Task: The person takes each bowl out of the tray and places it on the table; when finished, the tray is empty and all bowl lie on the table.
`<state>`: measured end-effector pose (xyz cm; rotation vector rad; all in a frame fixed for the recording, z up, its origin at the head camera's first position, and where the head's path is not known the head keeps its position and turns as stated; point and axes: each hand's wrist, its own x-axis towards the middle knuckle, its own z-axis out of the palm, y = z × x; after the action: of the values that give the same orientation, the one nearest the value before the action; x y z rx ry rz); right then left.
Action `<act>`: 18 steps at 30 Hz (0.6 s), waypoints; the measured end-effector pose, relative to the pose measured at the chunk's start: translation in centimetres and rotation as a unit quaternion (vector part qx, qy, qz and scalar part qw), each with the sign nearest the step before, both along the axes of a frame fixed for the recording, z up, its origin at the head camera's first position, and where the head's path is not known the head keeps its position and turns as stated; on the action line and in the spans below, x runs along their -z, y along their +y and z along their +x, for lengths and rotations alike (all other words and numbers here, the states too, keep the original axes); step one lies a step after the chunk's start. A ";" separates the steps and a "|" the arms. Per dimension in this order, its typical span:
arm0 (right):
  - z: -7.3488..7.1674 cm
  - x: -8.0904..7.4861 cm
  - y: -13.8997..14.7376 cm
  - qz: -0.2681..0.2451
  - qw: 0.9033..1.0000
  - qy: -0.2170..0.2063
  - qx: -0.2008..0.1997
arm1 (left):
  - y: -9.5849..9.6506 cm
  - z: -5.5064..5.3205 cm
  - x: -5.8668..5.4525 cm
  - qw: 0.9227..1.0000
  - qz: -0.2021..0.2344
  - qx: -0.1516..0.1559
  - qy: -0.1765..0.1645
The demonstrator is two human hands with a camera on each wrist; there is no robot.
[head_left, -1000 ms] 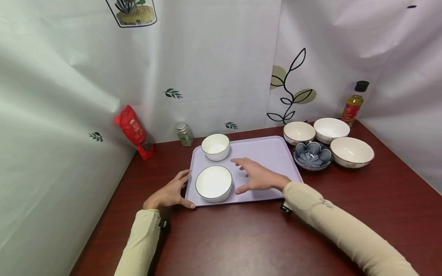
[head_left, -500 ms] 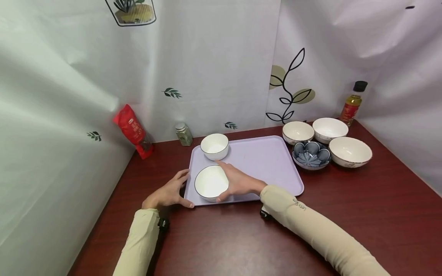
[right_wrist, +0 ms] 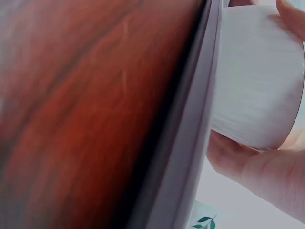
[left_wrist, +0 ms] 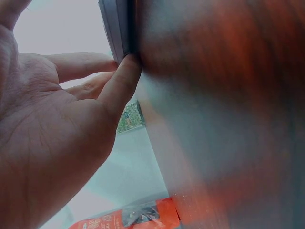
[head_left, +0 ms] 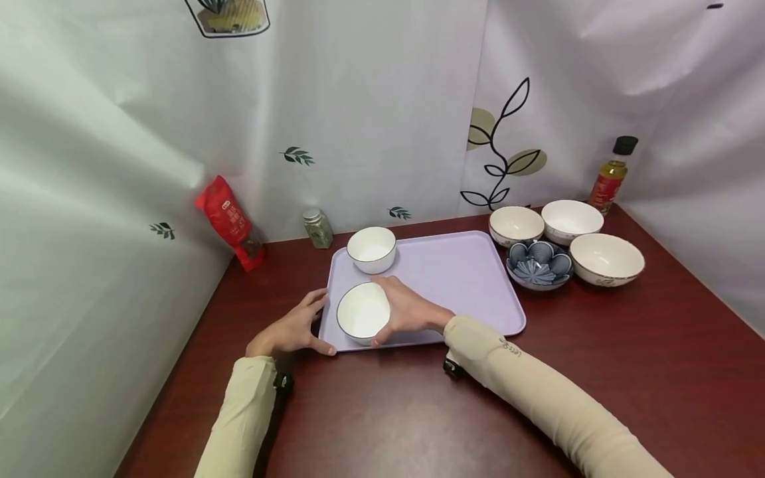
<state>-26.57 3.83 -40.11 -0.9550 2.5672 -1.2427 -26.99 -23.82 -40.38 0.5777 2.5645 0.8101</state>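
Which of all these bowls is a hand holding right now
The front white bowl on the tray: the right hand grips its side. No hand holds the bowl behind it or any off the tray.

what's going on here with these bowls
A person's right hand grips the nearer white bowl around its right side, with the bowl on a lilac tray. The left hand touches the tray's near left corner area. A second white bowl stands farther back on the tray. A blue patterned bowl and three pale bowls sit to the tray's right.
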 end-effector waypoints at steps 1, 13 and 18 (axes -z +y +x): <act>0.0 0.0 0.0 0.001 1.000 0.002 0.003 | 0.0 0.0 0.0 1.000 0.001 0.000 0.000; 0.4 -0.8 2.8 -0.018 0.999 0.012 0.034 | 0.1 0.0 0.3 1.000 0.000 -0.002 -0.002; 1.1 -1.3 5.3 -0.022 0.999 0.018 0.046 | -0.1 0.0 0.2 1.000 -0.005 0.007 0.009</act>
<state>-25.47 9.10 -38.82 -0.8854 2.6493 -1.3215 -26.95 -23.88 -40.55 0.6023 2.5769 0.7917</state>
